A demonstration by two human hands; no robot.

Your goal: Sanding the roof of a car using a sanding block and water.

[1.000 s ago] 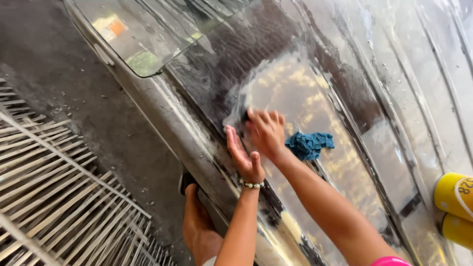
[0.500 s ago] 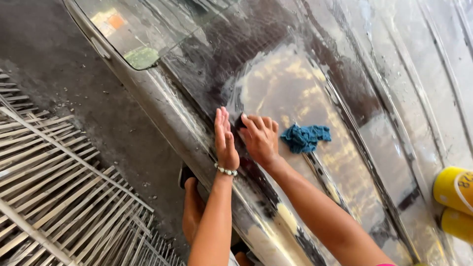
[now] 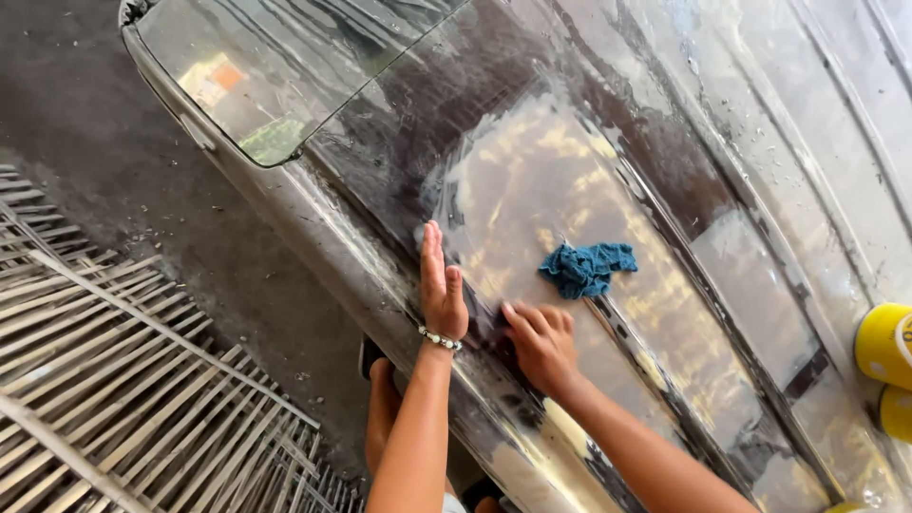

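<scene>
1. Blue rag [image 3: 587, 268] lies crumpled on the wet panel, a little up and to the right of where I'm working.
2. Two yellow tubs [image 3: 885, 344] sit at the right edge, one just below the other, both cut off by the frame.
3. Windscreen [image 3: 275, 66] up top, with small stickers showing behind its lower corner.
4. Slatted grating [image 3: 114, 380] down on the left.
5. Dark, damp ground [image 3: 85, 152] runs between the grating and the car.

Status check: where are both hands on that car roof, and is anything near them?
Left hand edge-on against wet car roof, fingers straight. Right hand flat on roof, pressing something dark, unclear what. Blue rag lies loose just beyond right hand, untouched.
</scene>
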